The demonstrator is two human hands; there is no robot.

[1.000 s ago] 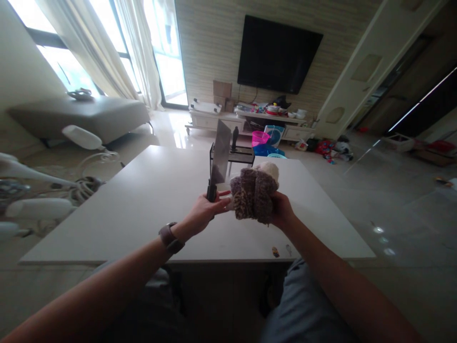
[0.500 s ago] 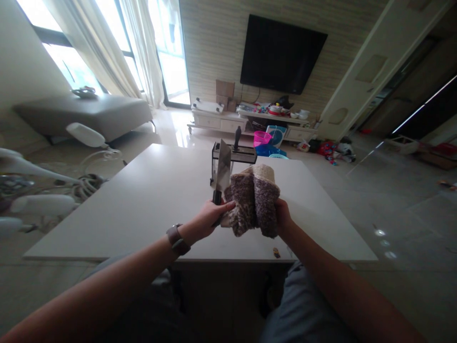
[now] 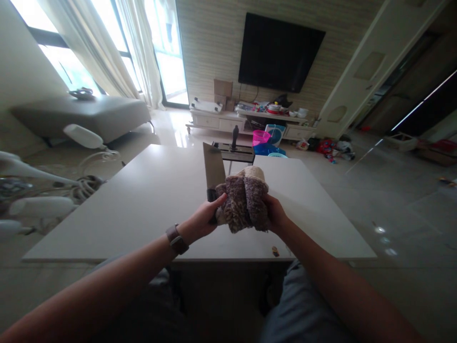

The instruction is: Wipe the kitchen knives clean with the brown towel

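My left hand (image 3: pixel 203 215) is closed around the black handle of a cleaver (image 3: pixel 214 164), whose broad blade points up and away from me. Its thumb also presses on the left side of a bunched brown and cream towel (image 3: pixel 237 205). On the towel's right side, my right hand (image 3: pixel 276 213) grips the cloth, with its fingers partly hidden behind it. Both things are held above the white table (image 3: pixel 143 205). Just beyond them stands a dark-framed rack with a black upright handle (image 3: pixel 234 137), partly covered by the blade and towel.
A small brown-yellow object (image 3: pixel 275 251) lies near the table's front edge. Beyond the far edge are a pink basket (image 3: pixel 261 138) and a low white cabinet (image 3: pixel 210 121) bearing clutter. A white lamp-like fixture (image 3: pixel 84 136) stands at the left.
Towel and cleaver have shifted left together with my hands. The blade has turned, showing more of its flat face and leaning left.
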